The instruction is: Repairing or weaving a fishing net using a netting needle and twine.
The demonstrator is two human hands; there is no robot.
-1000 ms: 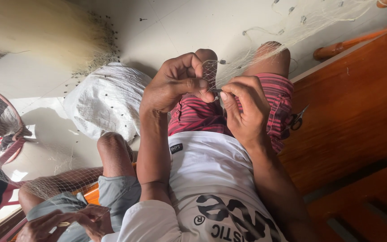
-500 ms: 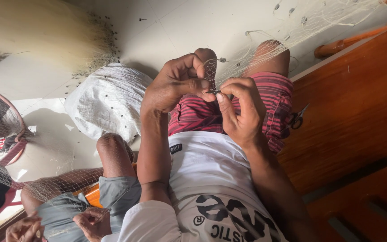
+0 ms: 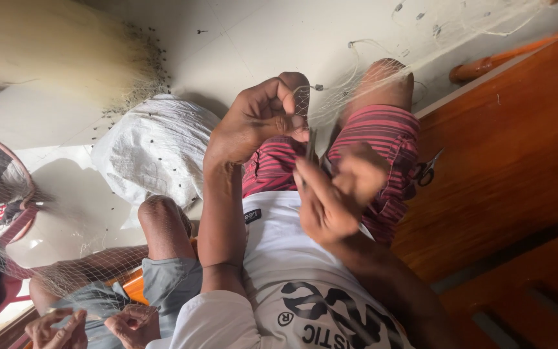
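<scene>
Stretching across the upper right of the frame and over the raised knee: fine pale fishing net [image 3: 369,97], its near edge gathering at upper centre. Lying at left of centre, untouched: white sack [image 3: 156,148]. Keeping its place at upper centre compared with half a second ago: left hand [image 3: 253,123], thumb and forefinger pinching a small patch of mesh and holding it taut. Dropping away from that pinch toward centre frame: right hand [image 3: 334,194], which was pressed close beside the left half a second ago and is now well apart and motion-blurred; fingers curling, but blur preventing any reading of what they are gripping. Showing between the two hands: thin dark sliver [image 3: 310,147], possibly a netting needle, not resolvable. Judging from the separation: a pulling stroke, likely drawing twine through or tightening a knot at the held mesh. Working more netting at lower left: a co-worker's hands [image 3: 92,326]. Resting at right on the wooden panel [image 3: 505,148]: small scissors [image 3: 429,169], unused.
</scene>
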